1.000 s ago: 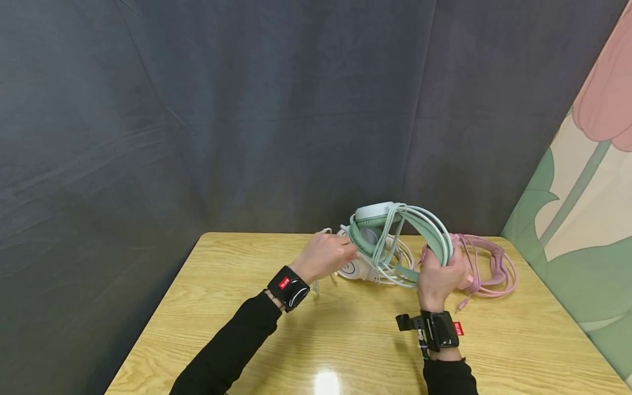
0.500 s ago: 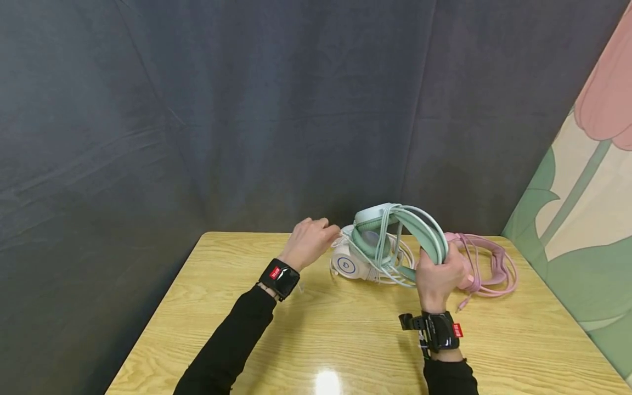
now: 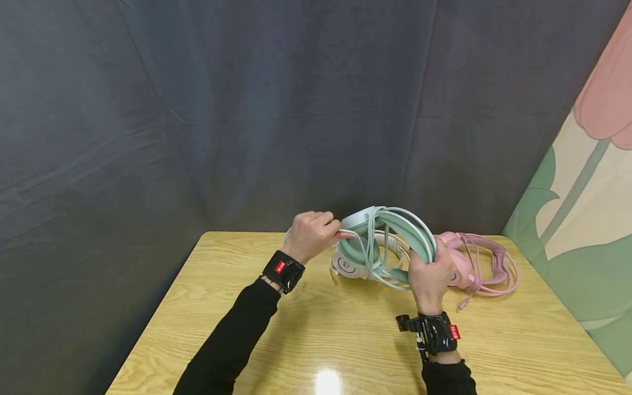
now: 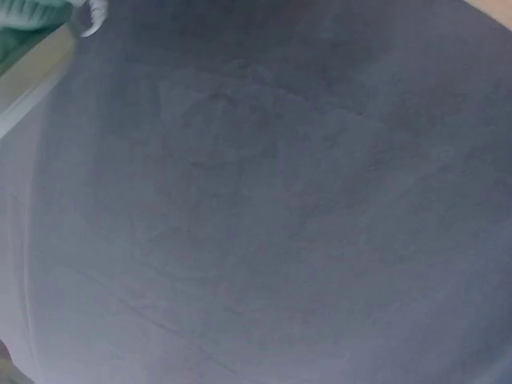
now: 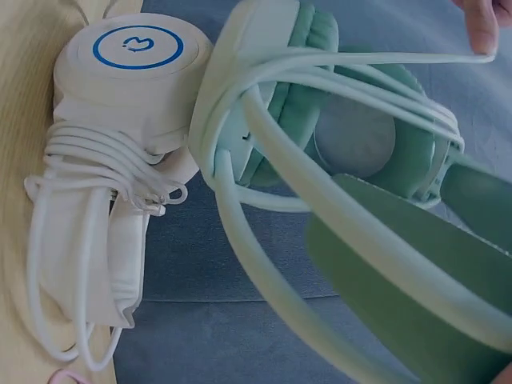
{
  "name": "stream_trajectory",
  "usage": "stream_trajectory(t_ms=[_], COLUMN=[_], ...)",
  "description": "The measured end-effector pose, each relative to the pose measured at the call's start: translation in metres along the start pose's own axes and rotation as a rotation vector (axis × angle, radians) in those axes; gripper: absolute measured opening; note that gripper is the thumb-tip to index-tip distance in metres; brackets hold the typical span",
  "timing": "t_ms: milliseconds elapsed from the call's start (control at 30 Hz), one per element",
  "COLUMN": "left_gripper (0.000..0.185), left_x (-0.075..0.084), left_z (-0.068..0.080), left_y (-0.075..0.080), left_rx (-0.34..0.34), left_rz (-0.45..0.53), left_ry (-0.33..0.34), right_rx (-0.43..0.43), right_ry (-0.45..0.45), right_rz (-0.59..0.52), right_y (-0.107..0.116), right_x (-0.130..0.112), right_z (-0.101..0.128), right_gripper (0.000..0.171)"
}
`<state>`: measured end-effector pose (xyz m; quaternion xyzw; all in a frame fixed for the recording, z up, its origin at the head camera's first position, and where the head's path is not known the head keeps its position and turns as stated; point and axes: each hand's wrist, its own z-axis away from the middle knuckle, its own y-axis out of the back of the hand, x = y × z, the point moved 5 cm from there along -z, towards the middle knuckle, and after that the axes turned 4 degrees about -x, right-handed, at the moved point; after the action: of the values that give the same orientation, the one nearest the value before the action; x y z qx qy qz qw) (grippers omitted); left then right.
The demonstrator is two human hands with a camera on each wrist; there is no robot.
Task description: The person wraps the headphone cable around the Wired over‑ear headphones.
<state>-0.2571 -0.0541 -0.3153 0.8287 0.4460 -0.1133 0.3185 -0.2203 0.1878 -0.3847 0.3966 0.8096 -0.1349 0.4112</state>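
Green headphones (image 3: 390, 236) held above the table (image 3: 247, 329), cable (image 5: 344, 60) wound over the band; right hand (image 3: 428, 277) clamps the headband, left hand (image 3: 310, 236) pinches a strand; advisable to lift loops singly, avoiding the white headset (image 5: 120, 120).

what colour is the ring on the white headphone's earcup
Blue, on the white headphones; clearest in the right wrist view.

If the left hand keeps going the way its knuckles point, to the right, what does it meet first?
Probably the green headphones' ear cup: the left hand, pinching their cable, is right beside it. Depth is unclear.
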Motion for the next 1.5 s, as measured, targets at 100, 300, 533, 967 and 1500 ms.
stream_trajectory(t_ms=[100,300,533,967,1500], left_gripper=[0.050,0.047,0.027,0.016,0.028], left_x=[-0.001,-0.004,-0.010,-0.029,-0.034], left_z=[-0.008,-0.023,-0.027,-0.023,-0.004], left_y=[0.002,0.006,0.007,0.001,-0.023], left_rx=[0.005,-0.027,-0.138,-0.220,-0.408], left_rz=[0.029,0.050,0.061,0.149,0.462], left_ry=[-0.005,-0.009,0.005,0.118,0.303], right_rx=[-0.013,-0.075,-0.219,-0.486,-0.942], right_ry=[0.023,0.051,0.090,-0.033,0.139], right_rz=[-0.015,-0.114,-0.243,-0.528,-1.103], right_y=[0.000,0.001,-0.003,-0.010,-0.019], right_x=[-0.003,-0.007,-0.009,0.008,0.007], right_z=[0.001,0.000,-0.003,-0.006,0.001], right_gripper=[0.016,0.017,0.014,0.034,0.026])
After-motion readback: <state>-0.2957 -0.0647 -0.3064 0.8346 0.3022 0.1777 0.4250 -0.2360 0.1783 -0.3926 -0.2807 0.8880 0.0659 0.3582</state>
